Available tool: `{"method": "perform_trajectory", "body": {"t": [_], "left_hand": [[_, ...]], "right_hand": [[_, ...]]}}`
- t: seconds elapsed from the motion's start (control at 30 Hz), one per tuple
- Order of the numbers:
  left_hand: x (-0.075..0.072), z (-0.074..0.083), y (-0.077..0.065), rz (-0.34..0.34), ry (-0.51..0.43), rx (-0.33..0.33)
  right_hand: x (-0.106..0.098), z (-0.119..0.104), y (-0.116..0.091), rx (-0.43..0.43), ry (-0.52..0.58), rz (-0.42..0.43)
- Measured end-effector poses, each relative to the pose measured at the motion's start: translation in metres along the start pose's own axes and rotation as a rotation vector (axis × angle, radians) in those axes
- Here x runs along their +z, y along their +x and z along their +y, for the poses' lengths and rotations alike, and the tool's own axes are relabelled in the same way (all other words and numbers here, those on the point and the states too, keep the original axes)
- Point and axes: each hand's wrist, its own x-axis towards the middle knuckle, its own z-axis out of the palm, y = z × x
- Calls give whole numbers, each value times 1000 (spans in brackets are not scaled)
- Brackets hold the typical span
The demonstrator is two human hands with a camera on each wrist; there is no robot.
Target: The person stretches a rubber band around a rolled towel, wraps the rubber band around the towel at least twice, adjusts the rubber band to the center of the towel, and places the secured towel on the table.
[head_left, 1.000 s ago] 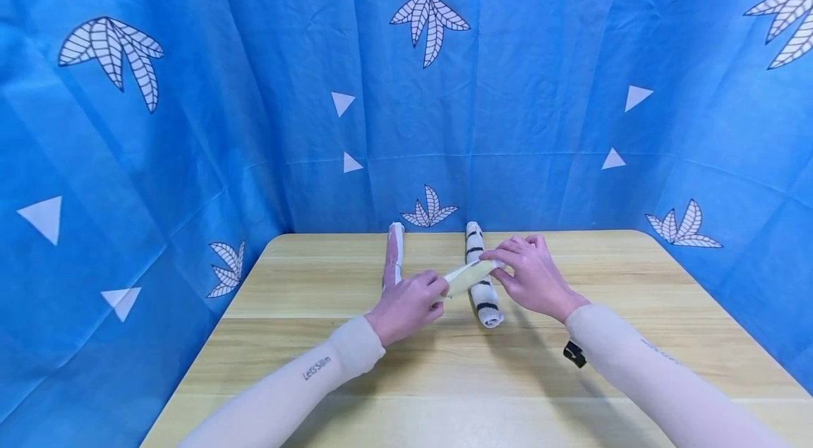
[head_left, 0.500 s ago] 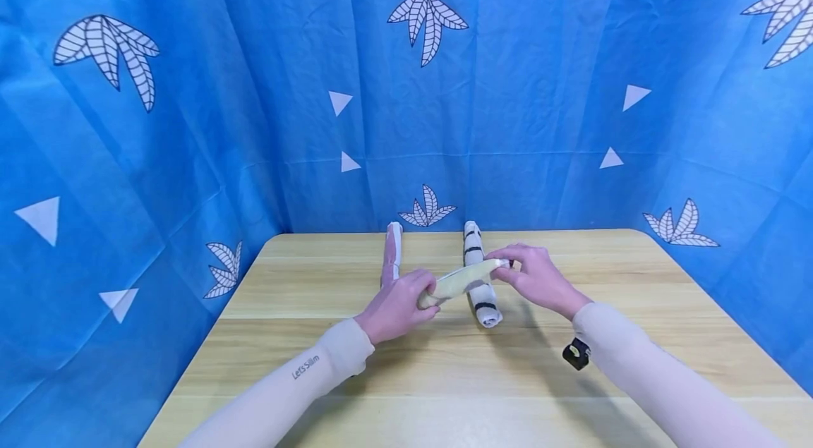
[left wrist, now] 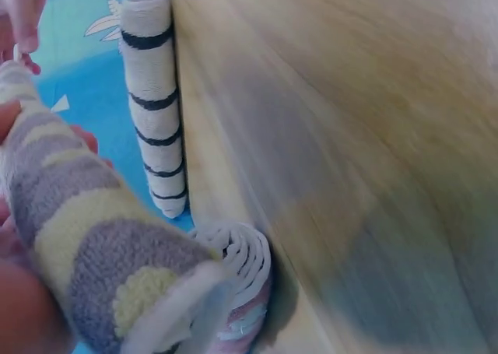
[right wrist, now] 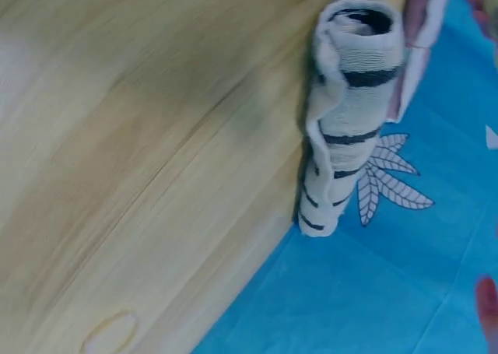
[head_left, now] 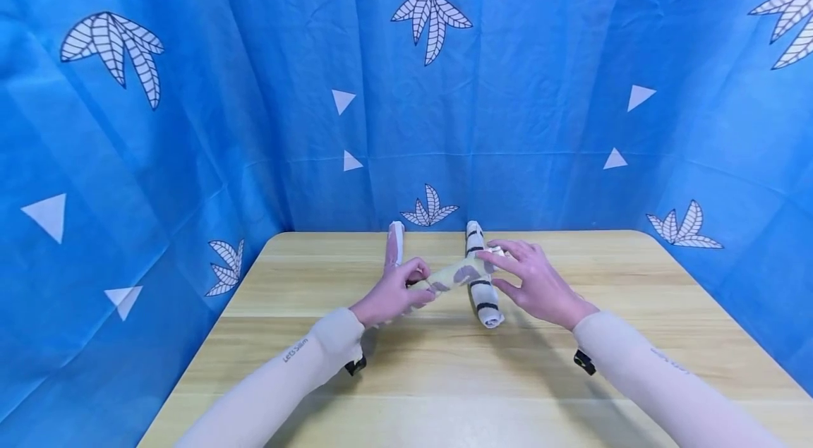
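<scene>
Blue cloth point(head_left: 540, 95) with printed leaves and white triangles hangs behind and at both sides of the pale wooden table point(head_left: 444, 377). Through my cameras I see the rolled yellow-and-grey towel point(head_left: 452, 276) held up between the two hands, in a slant: its near end is at the left hand point(head_left: 394, 293), its far end at the right hand point(head_left: 538, 280). With the left hand, thumb and fingers are bent around the roll and grasp it. On the right side, the fingers are at the far end, thumb apart from the forefinger; whether they grip it, I cannot tell. From my head view, the roll passes in front of a white roll with black stripes point(head_left: 488, 303), which lies on the table. Well apart to its left, a pink-and-white roll point(head_left: 394, 245) lies also on the table, partly hidden behind the left hand.
</scene>
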Motion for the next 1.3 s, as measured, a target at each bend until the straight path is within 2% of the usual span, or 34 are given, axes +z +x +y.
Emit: {"method": "perform_trajectory", "body": {"t": [0.13,0.27,0.37,0.5,0.6,0.7,0.83,0.97,1.1,1.2,1.3], "left_hand": [[-1,3,-1,-45,-48,-18],[1,1,-2,-43,26,11],[5,0,-5,-2,210,87],[11,-1,-8,61,500,269],[14,-1,-9,101,632,384],[15,0,-10,132,731,432],[17,0,-9,137,822,453],[19,-1,-9,131,864,487],[17,-4,-10,130,837,507],[14,-5,-10,101,748,473],[9,-6,-10,63,586,373]], "right_hand": [[2,1,2,-48,-84,54],[2,1,5,-45,-95,65],[2,1,5,-32,-95,65],[2,2,5,4,-101,75],[2,1,6,27,-109,76],[1,-1,7,33,-126,68],[1,-3,10,36,-130,59],[1,-3,11,68,-111,48],[0,-3,10,111,-77,25],[-2,-3,9,153,-35,-1],[-4,-3,8,211,22,-37]]}}
